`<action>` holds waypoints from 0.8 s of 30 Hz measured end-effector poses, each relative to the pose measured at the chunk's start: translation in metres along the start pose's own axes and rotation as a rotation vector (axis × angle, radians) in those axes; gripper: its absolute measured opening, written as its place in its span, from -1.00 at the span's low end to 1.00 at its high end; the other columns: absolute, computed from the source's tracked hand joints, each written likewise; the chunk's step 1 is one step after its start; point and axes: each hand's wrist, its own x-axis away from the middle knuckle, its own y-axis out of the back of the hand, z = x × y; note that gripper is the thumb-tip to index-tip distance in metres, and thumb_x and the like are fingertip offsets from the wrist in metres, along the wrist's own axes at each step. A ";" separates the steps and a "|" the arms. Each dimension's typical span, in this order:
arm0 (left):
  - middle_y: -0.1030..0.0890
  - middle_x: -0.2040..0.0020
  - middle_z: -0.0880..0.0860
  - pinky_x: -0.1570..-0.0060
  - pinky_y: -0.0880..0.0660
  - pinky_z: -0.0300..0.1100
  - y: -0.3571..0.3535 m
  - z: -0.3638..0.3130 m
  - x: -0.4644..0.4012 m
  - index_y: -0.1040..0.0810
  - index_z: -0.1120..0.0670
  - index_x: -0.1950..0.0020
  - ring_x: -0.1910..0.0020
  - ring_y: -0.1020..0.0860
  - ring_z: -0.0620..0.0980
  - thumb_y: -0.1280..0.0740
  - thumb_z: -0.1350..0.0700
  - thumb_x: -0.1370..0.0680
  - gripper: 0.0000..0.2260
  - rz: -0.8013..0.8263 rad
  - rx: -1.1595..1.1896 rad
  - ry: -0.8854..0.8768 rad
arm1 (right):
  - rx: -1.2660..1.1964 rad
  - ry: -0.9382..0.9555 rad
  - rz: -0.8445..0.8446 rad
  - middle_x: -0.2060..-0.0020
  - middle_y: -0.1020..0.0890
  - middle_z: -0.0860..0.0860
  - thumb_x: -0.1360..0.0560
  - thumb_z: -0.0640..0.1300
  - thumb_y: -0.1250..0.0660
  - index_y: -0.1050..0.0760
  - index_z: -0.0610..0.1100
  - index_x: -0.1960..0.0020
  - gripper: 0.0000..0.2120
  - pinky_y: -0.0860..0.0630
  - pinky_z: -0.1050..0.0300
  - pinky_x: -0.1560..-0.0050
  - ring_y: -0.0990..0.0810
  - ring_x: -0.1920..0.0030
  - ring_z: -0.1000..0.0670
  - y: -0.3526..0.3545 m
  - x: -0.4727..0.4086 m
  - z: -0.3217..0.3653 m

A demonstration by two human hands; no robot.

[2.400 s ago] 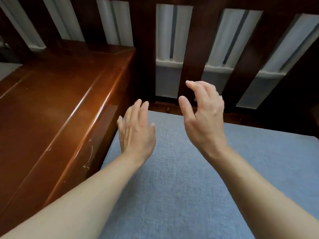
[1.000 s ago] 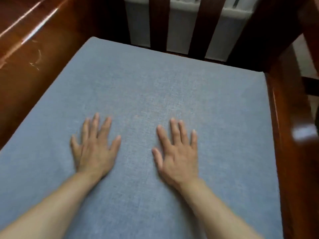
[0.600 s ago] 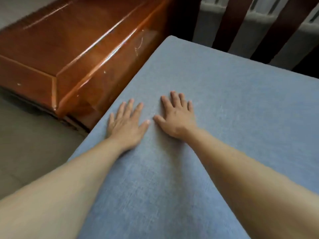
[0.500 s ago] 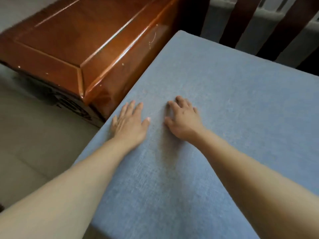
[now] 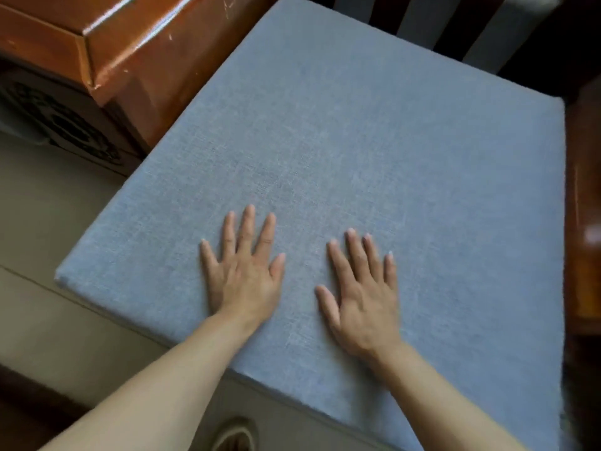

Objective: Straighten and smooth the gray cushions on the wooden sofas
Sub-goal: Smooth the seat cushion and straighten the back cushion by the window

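Note:
A flat gray cushion [image 5: 341, 131] fills the seat of a dark wooden sofa. Its surface looks smooth, and its front edge hangs over the floor. My left hand [image 5: 244, 271] lies palm down on the cushion near the front edge, fingers straight and spread. My right hand [image 5: 361, 294] lies palm down beside it, a hand's width to the right, fingers straight too. Neither hand holds anything.
A glossy brown wooden side table [image 5: 107, 37] butts against the cushion's left side. The sofa's armrest [image 5: 585, 222] runs along the right edge. Dark back slats [image 5: 452, 30] stand behind the cushion. Beige floor [image 5: 42, 222] lies at the left and below.
Both hands have slid from the cushion's left side toward its front middle and spread apart. The right hand's fingers have flattened out. The view has tilted to take in the whole cushion.

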 end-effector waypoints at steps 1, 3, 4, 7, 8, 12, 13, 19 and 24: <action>0.14 -0.58 -0.05 -0.41 0.10 0.28 -0.004 -0.012 0.000 0.00 -0.08 -0.58 -0.55 0.16 0.02 0.14 -0.23 -0.54 -0.40 0.009 0.005 -0.028 | -0.012 0.020 0.023 -0.53 -0.13 -0.02 -0.46 0.23 -0.04 -0.19 -0.02 -0.52 -0.33 -0.06 -0.29 -0.44 -0.05 -0.54 -0.09 0.002 0.011 -0.018; 0.04 -0.58 -0.02 -0.40 0.13 0.26 0.001 -0.051 0.012 -0.08 -0.03 -0.57 -0.55 0.08 0.01 0.02 -0.20 -0.55 -0.40 -0.103 0.135 -0.137 | -0.139 -0.105 -0.103 -0.51 -0.21 -0.07 -0.47 0.18 -0.04 -0.26 -0.10 -0.48 -0.34 0.03 -0.17 -0.49 -0.12 -0.52 -0.10 0.026 0.026 -0.046; -0.02 -0.58 -0.02 -0.39 0.13 0.24 -0.001 -0.074 0.019 -0.10 -0.02 -0.56 -0.54 0.03 0.01 -0.02 -0.17 -0.54 -0.41 -0.175 0.206 -0.164 | -0.160 -0.198 -0.246 -0.49 -0.25 -0.09 -0.49 0.11 -0.07 -0.28 -0.13 -0.47 -0.39 0.05 -0.12 -0.49 -0.15 -0.51 -0.10 0.040 0.036 -0.067; -0.10 -0.56 -0.02 -0.37 -0.05 0.37 -0.038 -0.141 0.071 -0.11 -0.06 -0.53 -0.53 -0.07 0.03 -0.07 -0.15 -0.52 -0.42 -0.095 0.186 -0.306 | 0.003 -0.231 -0.227 -0.52 -0.16 -0.06 -0.50 0.13 -0.11 -0.18 -0.07 -0.51 -0.37 -0.08 -0.29 -0.44 -0.11 -0.52 -0.13 0.039 0.101 -0.127; -0.15 -0.55 -0.01 -0.31 -0.16 0.41 -0.054 -0.159 0.091 -0.16 -0.07 -0.52 -0.51 -0.12 0.05 -0.08 -0.17 -0.50 -0.42 0.014 0.083 -0.386 | 0.066 -0.185 -0.099 -0.54 -0.12 -0.05 -0.49 0.19 -0.10 -0.16 -0.04 -0.52 -0.35 -0.12 -0.32 -0.40 -0.09 -0.52 -0.14 0.028 0.126 -0.145; -0.20 -0.54 0.01 -0.28 -0.13 0.38 -0.071 -0.196 0.109 -0.21 -0.06 -0.50 -0.50 -0.15 0.05 -0.07 -0.18 -0.48 -0.41 0.107 -0.064 -0.340 | 0.085 -0.139 0.062 -0.54 -0.12 -0.01 -0.51 0.22 -0.09 -0.15 0.00 -0.54 -0.35 0.00 -0.17 -0.44 -0.04 -0.53 -0.10 0.023 0.164 -0.180; -0.19 -0.54 0.02 -0.28 -0.12 0.38 -0.068 -0.200 0.113 -0.19 -0.05 -0.51 -0.50 -0.12 0.05 -0.06 -0.18 -0.49 -0.41 0.124 -0.070 -0.329 | 0.068 -0.142 0.065 -0.54 -0.12 -0.01 -0.50 0.22 -0.10 -0.15 0.01 -0.54 -0.35 0.01 -0.15 -0.44 -0.04 -0.53 -0.10 0.030 0.170 -0.182; 0.27 -0.54 -0.08 -0.40 0.11 0.29 -0.063 -0.213 0.141 0.15 -0.13 -0.55 -0.53 0.26 0.00 0.18 -0.25 -0.46 -0.35 0.241 -0.097 -0.297 | 0.084 -0.066 0.121 -0.51 -0.23 -0.06 -0.43 0.19 -0.12 -0.22 -0.01 -0.49 -0.34 -0.05 -0.07 -0.39 -0.13 -0.49 -0.11 0.043 0.201 -0.204; 0.45 -0.49 -0.07 -0.40 0.21 0.27 -0.058 -0.221 0.163 0.37 -0.18 -0.49 -0.47 0.42 0.00 -0.04 -0.18 -0.61 -0.36 0.326 -0.165 -0.286 | 0.117 -0.010 0.156 -0.48 -0.28 -0.09 -0.41 0.16 -0.09 -0.24 -0.03 -0.47 -0.34 -0.25 -0.11 -0.33 -0.15 -0.46 -0.12 0.049 0.204 -0.214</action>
